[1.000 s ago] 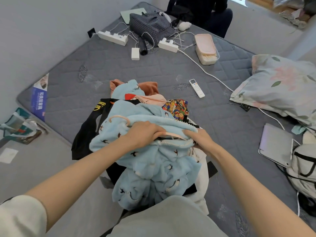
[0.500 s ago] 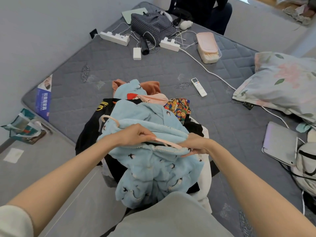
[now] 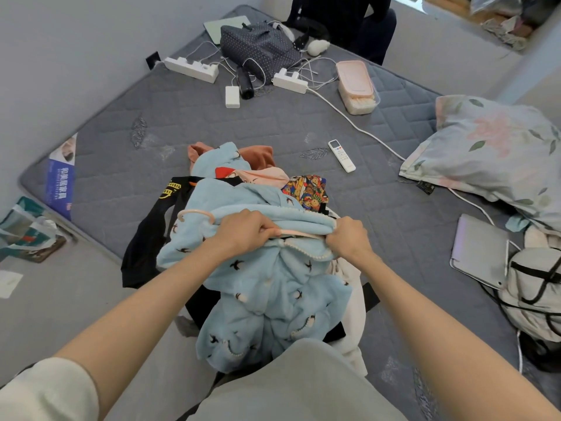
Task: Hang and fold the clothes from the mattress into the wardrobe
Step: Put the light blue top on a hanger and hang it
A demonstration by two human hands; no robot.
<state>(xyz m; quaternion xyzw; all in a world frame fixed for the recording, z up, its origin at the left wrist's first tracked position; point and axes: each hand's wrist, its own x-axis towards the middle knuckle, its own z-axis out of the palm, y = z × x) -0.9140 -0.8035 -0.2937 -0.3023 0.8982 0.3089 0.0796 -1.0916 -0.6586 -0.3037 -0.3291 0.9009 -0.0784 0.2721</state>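
Head view showed me the left hand (image 3: 246, 230) gripping the pink hanger (image 3: 194, 213) inside the blue fleece top (image 3: 273, 284) on the mattress (image 3: 273, 132), the right hand (image 3: 349, 238) clutching its collar (image 3: 303, 249); hanging seemed underway, and next, I judged, the collar wanted pulling over the hanger's end.

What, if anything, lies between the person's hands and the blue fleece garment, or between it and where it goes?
Nothing: the left hand grips the pink hanger and the blue fleece garment, the right hand its edge. The wardrobe is out of view, so that path cannot be judged.
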